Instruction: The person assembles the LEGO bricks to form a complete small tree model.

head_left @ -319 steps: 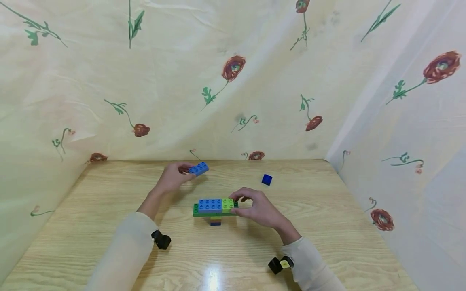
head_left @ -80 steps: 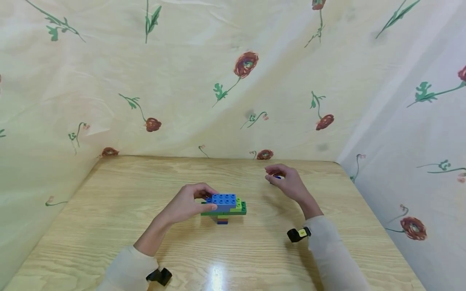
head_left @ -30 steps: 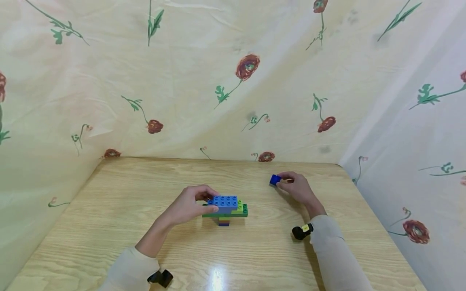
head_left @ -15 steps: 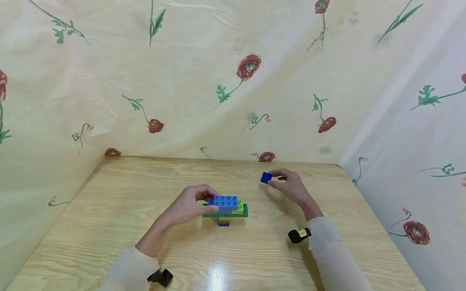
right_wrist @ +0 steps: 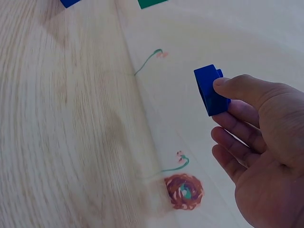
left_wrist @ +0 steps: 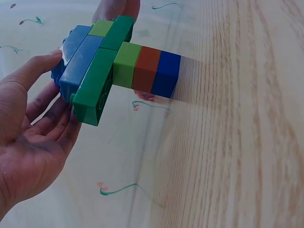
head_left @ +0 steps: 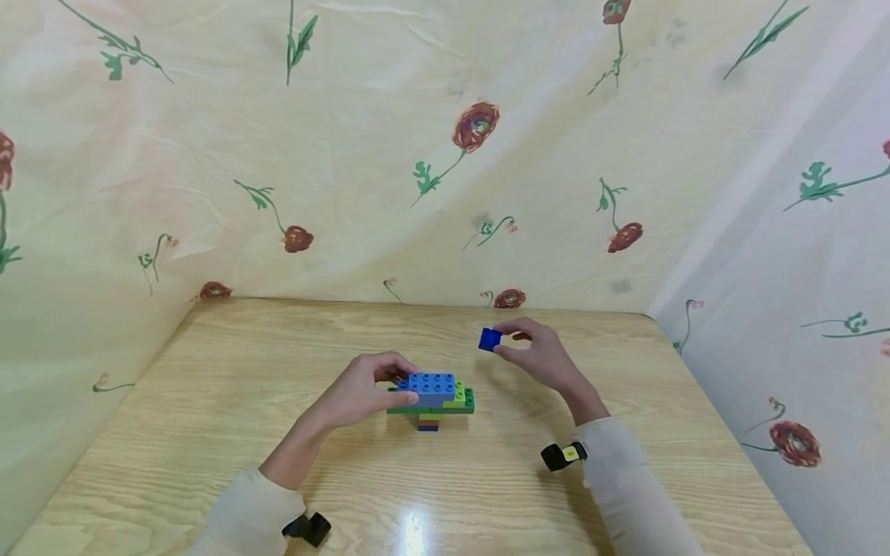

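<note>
A toy brick structure point(head_left: 429, 407) stands mid-table: a narrow stem of dark blue, orange point(left_wrist: 147, 69) and light green bricks under a wider dark green layer point(left_wrist: 95, 88), with blue and light green above. On top sits a light blue brick point(head_left: 433, 383). My left hand point(head_left: 354, 391) grips the left end of this top brick between thumb and fingers. My right hand point(head_left: 542, 357) pinches a small dark blue brick point(head_left: 490, 340) by its right side, held above the table, behind and right of the structure. In the right wrist view, thumb and fingers hold that brick point(right_wrist: 211, 90) with its studs facing the hand.
The wooden table point(head_left: 445, 494) is bounded at the back and sides by a hanging flowered sheet point(head_left: 361, 154). Black camera mounts are strapped to both wrists, including one point(head_left: 563, 455) on the right.
The light blue brick, earlier held apart at the left, now sits on the structure under my left hand. My right hand left the structure, took the dark blue brick and carries it up and left.
</note>
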Tool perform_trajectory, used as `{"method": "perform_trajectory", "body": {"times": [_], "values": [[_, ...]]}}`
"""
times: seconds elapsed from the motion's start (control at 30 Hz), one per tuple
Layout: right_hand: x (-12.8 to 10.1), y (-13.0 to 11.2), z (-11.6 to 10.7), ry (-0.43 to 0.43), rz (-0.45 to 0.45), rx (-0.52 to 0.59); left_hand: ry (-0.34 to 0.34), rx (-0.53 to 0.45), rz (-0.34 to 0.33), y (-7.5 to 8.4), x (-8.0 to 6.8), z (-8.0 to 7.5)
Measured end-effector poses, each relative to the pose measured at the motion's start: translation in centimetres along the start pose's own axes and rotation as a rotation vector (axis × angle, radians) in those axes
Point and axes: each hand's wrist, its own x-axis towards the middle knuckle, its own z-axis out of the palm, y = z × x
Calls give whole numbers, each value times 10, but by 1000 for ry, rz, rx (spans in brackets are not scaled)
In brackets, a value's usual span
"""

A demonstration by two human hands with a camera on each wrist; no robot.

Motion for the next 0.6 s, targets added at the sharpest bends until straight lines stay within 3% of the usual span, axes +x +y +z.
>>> {"method": "perform_trajectory", "body": {"times": [0.6], "values": [[-7, -36, 10, -36, -90, 11, -1, -3, 9, -1, 1, -1]]}}
